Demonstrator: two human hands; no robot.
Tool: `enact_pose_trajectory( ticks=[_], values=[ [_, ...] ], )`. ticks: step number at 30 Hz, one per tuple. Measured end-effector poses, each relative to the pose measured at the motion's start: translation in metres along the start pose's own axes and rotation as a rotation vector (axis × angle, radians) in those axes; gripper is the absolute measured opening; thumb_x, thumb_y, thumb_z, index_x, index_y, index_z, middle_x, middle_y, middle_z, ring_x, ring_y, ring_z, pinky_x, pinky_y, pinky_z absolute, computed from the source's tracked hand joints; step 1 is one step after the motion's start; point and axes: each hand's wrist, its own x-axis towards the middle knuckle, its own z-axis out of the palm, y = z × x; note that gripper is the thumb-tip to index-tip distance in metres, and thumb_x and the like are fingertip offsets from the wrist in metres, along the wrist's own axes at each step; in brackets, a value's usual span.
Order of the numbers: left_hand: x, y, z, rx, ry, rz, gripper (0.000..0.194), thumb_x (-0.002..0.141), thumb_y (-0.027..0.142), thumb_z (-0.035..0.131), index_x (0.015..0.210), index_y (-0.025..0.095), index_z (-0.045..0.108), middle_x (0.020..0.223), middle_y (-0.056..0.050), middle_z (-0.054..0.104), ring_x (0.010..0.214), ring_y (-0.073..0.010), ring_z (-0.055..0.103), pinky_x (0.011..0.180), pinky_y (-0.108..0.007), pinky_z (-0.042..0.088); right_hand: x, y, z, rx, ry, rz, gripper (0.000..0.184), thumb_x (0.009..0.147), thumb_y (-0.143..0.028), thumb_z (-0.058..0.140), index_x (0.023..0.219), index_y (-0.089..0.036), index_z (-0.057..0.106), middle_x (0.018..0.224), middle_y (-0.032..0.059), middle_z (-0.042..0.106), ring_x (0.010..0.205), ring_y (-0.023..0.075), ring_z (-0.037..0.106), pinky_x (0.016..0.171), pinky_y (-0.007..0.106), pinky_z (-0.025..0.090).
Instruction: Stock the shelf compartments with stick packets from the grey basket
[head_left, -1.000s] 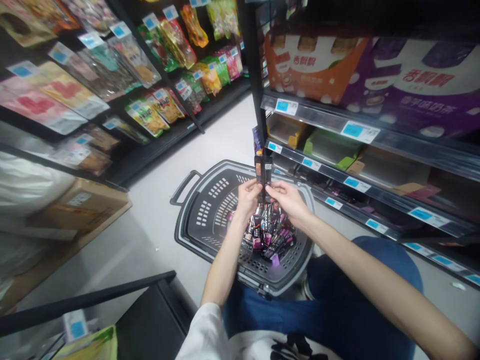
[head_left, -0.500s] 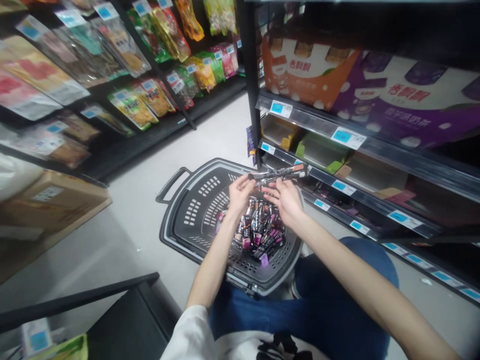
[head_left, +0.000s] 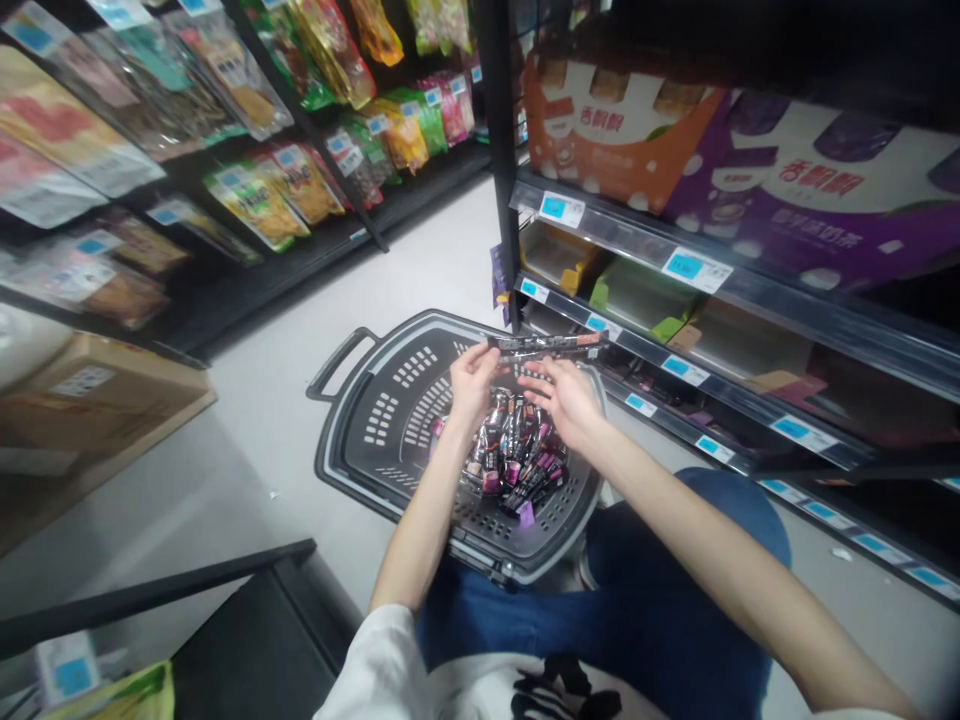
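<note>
Slim black stick packets (head_left: 570, 343) with orange ends lie nearly level above the far side of a dark grey shopping basket (head_left: 386, 375). My left hand (head_left: 472, 380) pinches their left end, fingers closed. My right hand (head_left: 562, 400) has its upper fingertips at the middle of the packets from below, and its other fingers are loosely spread. Its exact grip is partly hidden. Below both hands, a pile of black and purple stick packets (head_left: 517, 455) covers part of the basket floor. A small purple piece (head_left: 527, 514) sticks out at its near edge.
At right, a shelf holds orange (head_left: 600, 125) and purple cartons (head_left: 810, 190), with display boxes (head_left: 641, 295) below. Bagged snacks (head_left: 255, 205) hang on racks at left. A cardboard box (head_left: 112, 410) stands on the floor. A black frame (head_left: 255, 620) is near my left arm.
The view has shifted slightly. The stick packets stay between my hands, now a little more level, and the pile in the basket looks the same.
</note>
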Motion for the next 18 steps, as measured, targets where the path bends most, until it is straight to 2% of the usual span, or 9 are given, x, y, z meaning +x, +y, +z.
enact_pose_trajectory(
  ticks=[5, 10, 14, 18],
  values=[
    [-0.0036, -0.0013, -0.0021, 0.12, -0.202, 0.101, 0.029, 0.072, 0.041, 0.087, 0.09, 0.019, 0.079, 0.103, -0.008, 0.079, 0.095, -0.0207, 0.074, 0.077, -0.03, 0.061, 0.0036, -0.0005, -0.001, 0.058, 0.036, 0.021, 0.009, 0.089, -0.013, 0.055, 0.084, -0.019, 0.057, 0.088, -0.0006, 0.07, 0.072, 0.0127, 0.069, 0.063, 0.025, 0.051],
    [-0.0051, -0.0037, -0.0033, 0.21, -0.346, 0.188, 0.015, 0.077, 0.033, 0.081, 0.075, 0.02, 0.074, 0.103, -0.008, 0.077, 0.118, -0.0296, 0.069, 0.099, -0.045, 0.056, 0.0049, -0.0022, -0.0003, 0.108, 0.04, -0.002, 0.008, 0.093, -0.025, 0.059, 0.087, -0.02, 0.061, 0.092, 0.0001, 0.07, 0.075, 0.0125, 0.067, 0.063, 0.023, 0.05],
    [-0.0052, -0.0034, -0.0029, 0.263, -0.391, 0.242, 0.015, 0.075, 0.017, 0.07, 0.06, 0.02, 0.07, 0.11, -0.006, 0.075, 0.122, -0.0292, 0.065, 0.109, -0.05, 0.048, 0.0079, -0.0004, -0.0023, 0.075, 0.051, -0.028, 0.007, 0.093, -0.023, 0.065, 0.09, -0.021, 0.059, 0.097, 0.0022, 0.074, 0.079, 0.0125, 0.067, 0.067, 0.023, 0.051],
    [-0.0049, -0.0009, -0.0023, 0.217, -0.395, 0.175, 0.018, 0.07, 0.015, 0.057, 0.07, 0.021, 0.074, 0.119, -0.006, 0.072, 0.121, -0.0294, 0.064, 0.105, -0.052, 0.05, 0.0093, 0.0021, -0.0047, 0.014, -0.005, -0.044, 0.002, 0.096, -0.023, 0.063, 0.096, -0.021, 0.061, 0.104, 0.0028, 0.075, 0.083, 0.0122, 0.069, 0.071, 0.023, 0.052]
  ],
)
